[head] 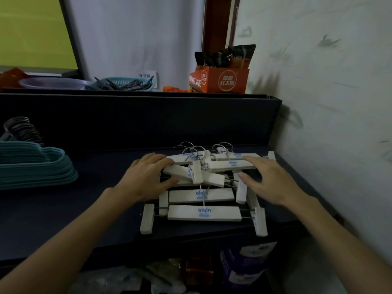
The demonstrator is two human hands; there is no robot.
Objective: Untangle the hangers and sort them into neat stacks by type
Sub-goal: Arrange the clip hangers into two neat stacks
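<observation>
Counter (63, 209) dark blue, patterned wall right. White wooden clip hangers (204, 212) jumbled centre; teal hangers (36, 164) stacked left. Left hand (146, 177), right hand (269, 181) flat on white pile, fingers spread, gripping nothing.

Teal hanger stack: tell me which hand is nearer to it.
Left. The left hand rests on the white clip hangers, just right of the teal hanger stack; the right hand lies farther right.

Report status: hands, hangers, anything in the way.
Left hand and right hand open, fingers resting on white clip hangers. Pile crossed on top, not squared. Teal hangers stacked left. Nothing blocking.
</observation>
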